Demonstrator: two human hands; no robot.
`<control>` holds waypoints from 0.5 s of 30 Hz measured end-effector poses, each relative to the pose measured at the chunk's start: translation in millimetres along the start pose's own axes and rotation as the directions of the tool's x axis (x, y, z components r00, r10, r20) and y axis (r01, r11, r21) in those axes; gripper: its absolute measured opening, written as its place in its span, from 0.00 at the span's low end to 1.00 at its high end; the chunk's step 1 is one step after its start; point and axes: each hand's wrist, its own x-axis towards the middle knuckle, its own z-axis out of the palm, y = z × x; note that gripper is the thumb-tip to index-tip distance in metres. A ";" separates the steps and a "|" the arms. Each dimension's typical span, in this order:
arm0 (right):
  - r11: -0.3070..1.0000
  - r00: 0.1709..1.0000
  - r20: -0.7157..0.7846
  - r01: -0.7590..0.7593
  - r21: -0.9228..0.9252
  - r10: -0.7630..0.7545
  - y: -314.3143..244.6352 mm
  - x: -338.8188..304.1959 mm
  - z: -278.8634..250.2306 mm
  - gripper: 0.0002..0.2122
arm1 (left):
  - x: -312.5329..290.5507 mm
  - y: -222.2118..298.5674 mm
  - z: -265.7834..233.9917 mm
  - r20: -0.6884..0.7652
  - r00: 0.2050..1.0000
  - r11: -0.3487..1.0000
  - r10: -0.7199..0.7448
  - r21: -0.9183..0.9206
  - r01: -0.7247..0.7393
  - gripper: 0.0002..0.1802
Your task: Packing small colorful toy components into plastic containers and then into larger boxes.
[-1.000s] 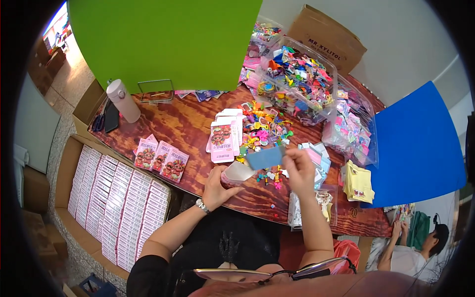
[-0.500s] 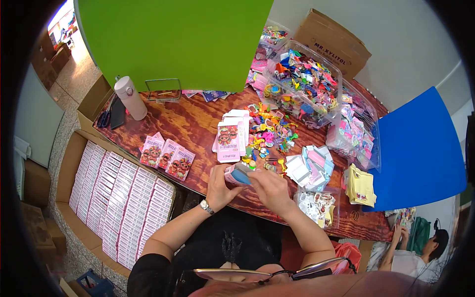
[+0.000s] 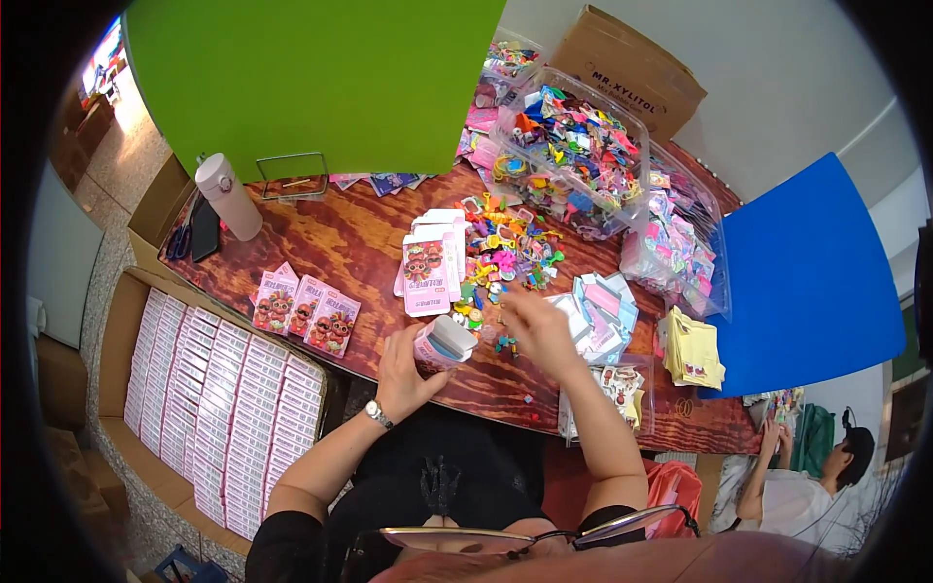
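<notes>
My left hand [image 3: 408, 374] is wrapped round a small pink carton [image 3: 434, 352], whose top end stands open with a pale blue-grey inside showing. Apart from the carton, my right hand [image 3: 540, 335] hovers over the near edge of a heap of small colourful plastic toys [image 3: 505, 248]. Its fingers are bent together, and what they hold, if anything, is hidden. Just beyond the carton lies a stack of flat pink cartons [image 3: 430, 277] with cartoon pictures. A few filled-looking pink boxes [image 3: 330, 321] lie left of my left hand.
Clear bins of mixed trinkets [image 3: 573, 146] and small packets [image 3: 675, 243] stand at the back right. Folded cards [image 3: 604, 316], a sticker tray [image 3: 622, 389] and yellow packets [image 3: 692, 348] lie right. A large box of packed cartons [image 3: 219, 408] sits left, a bottle [image 3: 229, 197] behind. Another person [image 3: 812, 476] sits far right.
My right hand has left the carton and moved right, over the toys. The carton now stands more upright in my left hand, its open top showing. The whole view has shifted slightly.
</notes>
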 end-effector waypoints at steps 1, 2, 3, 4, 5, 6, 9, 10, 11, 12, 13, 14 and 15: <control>0.984 0.999 0.033 -0.036 -0.176 0.043 27.1 4.1 -3.8 0.12 | 1.5 0.1 -1.3 0.013 1.000 1.000 -0.024 0.018 0.024 0.42; 0.975 0.984 0.135 -0.084 -0.204 0.113 54.4 2.5 -0.4 0.13 | 3.0 -0.1 -0.7 0.016 1.000 1.000 -0.018 0.007 0.017 0.43; 0.965 0.955 0.237 -0.124 -0.233 0.180 65.0 4.9 2.2 0.13 | 3.2 -1.3 -0.5 0.015 1.000 1.000 -0.017 0.007 0.017 0.43; 0.964 0.955 0.236 -0.123 -0.234 0.179 73.2 2.5 6.8 0.13 | 2.6 -2.7 0.0 0.010 1.000 1.000 -0.008 0.006 0.008 0.43; 0.947 0.936 0.272 -0.139 -0.291 0.221 73.0 0.7 12.5 0.14 | 1.0 -2.3 -0.1 0.005 1.000 1.000 -0.004 0.006 0.004 0.43; 0.925 0.915 0.305 -0.152 -0.348 0.265 72.7 -0.1 17.3 0.14 | 0.5 -2.2 0.0 0.004 1.000 1.000 -0.007 0.006 0.007 0.43; 0.871 0.920 0.307 -0.070 -0.486 0.245 82.2 -1.7 30.5 0.14 | 1.4 -0.8 -1.2 0.029 0.999 0.999 -0.029 -0.019 0.030 0.43; 0.871 0.920 0.306 -0.072 -0.486 0.246 85.7 -3.2 31.6 0.14 | 1.6 0.1 -1.2 0.039 0.999 0.999 -0.029 -0.016 0.029 0.43; 0.873 0.912 0.322 -0.074 -0.482 0.255 86.9 -2.6 32.3 0.14 | 1.6 0.4 -1.5 0.047 0.998 0.999 -0.029 -0.013 0.030 0.43; 0.874 0.904 0.337 -0.077 -0.479 0.265 88.0 -2.2 32.7 0.13 | 1.3 0.0 -0.9 0.046 0.998 0.999 -0.030 -0.012 0.030 0.43; 0.874 0.904 0.337 -0.077 -0.479 0.264 89.6 -3.4 33.3 0.13 | 1.0 -1.0 0.3 0.038 0.999 0.999 -0.030 -0.018 0.031 0.43; 0.894 0.917 0.314 -0.089 -0.440 0.246 89.6 -4.6 33.0 0.13 | 1.2 -0.6 0.5 0.029 0.999 0.999 -0.031 -0.024 0.031 0.43; 0.911 0.929 0.290 -0.101 -0.399 0.230 90.2 -5.6 31.8 0.12 | 1.9 -0.6 0.3 0.029 0.999 0.999 -0.031 -0.024 0.032 0.43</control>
